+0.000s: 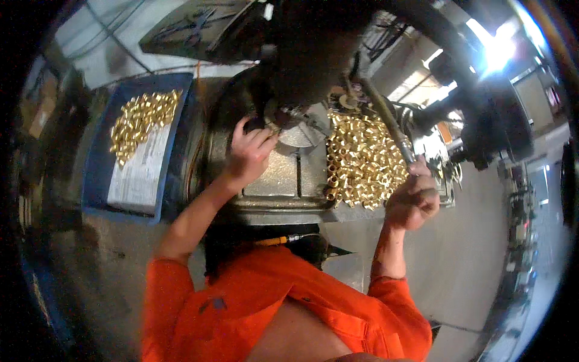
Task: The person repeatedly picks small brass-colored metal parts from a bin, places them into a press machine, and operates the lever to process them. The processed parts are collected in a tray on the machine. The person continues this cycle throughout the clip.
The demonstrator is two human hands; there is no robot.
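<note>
My left hand [249, 152] reaches to the work spot under the dark head of a drill press [319, 48]. Its fingers are curled together beside a round metal fixture [300, 136], and whatever they hold is hidden. On the other side, my right hand [415, 198] is closed around the lower end of the press's long lever [389, 114], which slants down towards me. Between the two hands, a heap of small brass fittings [365, 160] covers the right part of the machine table [271, 175].
To the left stands a blue tray [158, 205] with more brass pieces [145, 120] on a white printed sheet [136, 181]. Pliers-like tools [193, 27] lie on a shelf at the back. A yellow-handled tool [271, 241] sits below the table's front edge.
</note>
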